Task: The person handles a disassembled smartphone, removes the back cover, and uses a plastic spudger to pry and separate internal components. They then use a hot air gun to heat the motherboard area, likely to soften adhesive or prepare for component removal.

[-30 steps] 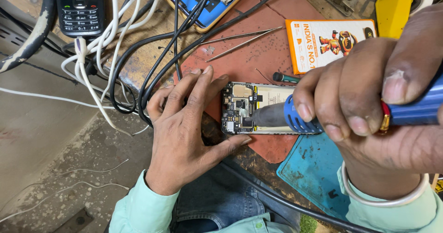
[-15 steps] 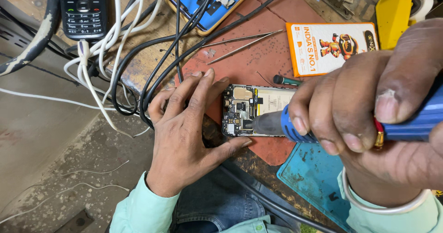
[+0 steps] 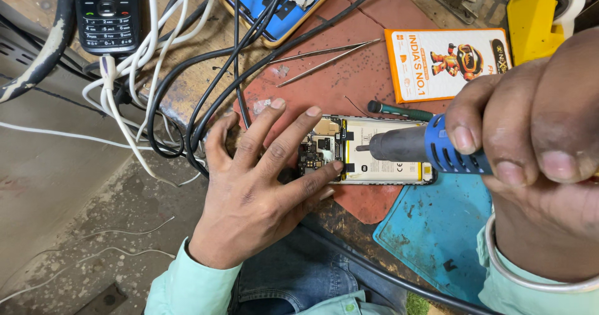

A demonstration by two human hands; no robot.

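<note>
Head view: left hand [image 3: 262, 184] spread flat, fingers wide, pressing on left end of opened phone [image 3: 368, 149] lying on red mat [image 3: 337, 71]. Right hand [image 3: 530, 159] wrapped tight around blue-grey hot-air tool [image 3: 424, 147], nozzle over phone's middle. Tweezers [image 3: 324, 56] and orange box [image 3: 446, 62] lie beyond; teal mat [image 3: 430, 234] near right wrist.

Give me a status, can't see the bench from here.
Left hand flat, pinning opened phone. Right hand grips hot-air tool, nozzle over the battery. Cables crowd the left.
</note>
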